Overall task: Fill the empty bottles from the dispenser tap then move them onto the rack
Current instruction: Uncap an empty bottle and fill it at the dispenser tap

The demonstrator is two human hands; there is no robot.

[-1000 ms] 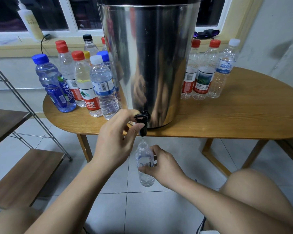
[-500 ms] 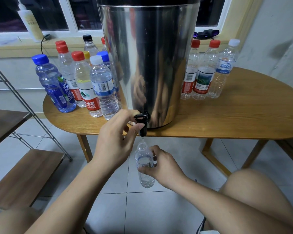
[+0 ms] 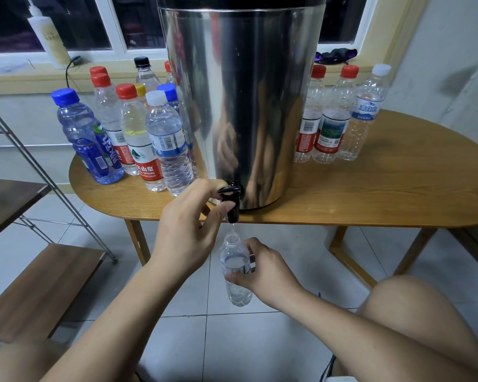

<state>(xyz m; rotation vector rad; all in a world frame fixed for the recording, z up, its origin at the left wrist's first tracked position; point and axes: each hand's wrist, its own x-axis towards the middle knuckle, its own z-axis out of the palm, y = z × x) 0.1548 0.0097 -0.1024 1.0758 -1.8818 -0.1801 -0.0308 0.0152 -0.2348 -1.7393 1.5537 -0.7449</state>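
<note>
Table (image 3: 370, 194) edge: tap (image 3: 232, 206) above bottle (image 3: 234, 261).

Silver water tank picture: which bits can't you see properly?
Head view, top edge: the top of the dispenser is cut off.
Head view: the tap lever is partly covered by fingers of the left hand.
Head view: the water level in the held bottle is unclear, because the right hand wraps its middle.
Head view: one red-capped bottle is mostly hidden behind the dispenser.
Head view, left edge: the rack is cut off.
</note>
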